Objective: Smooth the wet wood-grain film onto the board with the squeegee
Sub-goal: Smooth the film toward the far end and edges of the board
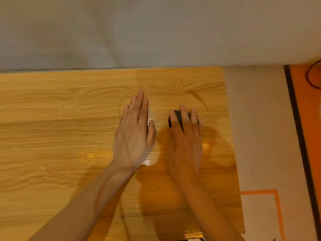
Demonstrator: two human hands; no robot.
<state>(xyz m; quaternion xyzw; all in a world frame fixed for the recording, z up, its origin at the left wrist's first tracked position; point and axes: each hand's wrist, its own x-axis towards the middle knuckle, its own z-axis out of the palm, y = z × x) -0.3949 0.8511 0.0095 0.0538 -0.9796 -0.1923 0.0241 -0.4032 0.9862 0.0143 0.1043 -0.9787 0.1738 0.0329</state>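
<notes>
The wood-grain film [69,119] covers the board across most of the view, with wet glossy patches near the middle and at the bottom edge. My left hand [134,133] lies flat on the film, fingers straight and together, pointing away from me. Just to its right, my right hand [185,136] holds a dark squeegee [178,115] down on the film; my fingers drape over it and hide most of it. A curved ripple [199,98] shows in the film beyond the squeegee.
A pale wall [156,32] rises directly behind the board's far edge. Right of the film's edge lies a light surface [257,127] with an orange outline, then a dark strip and an orange area [307,136] with a dark cable.
</notes>
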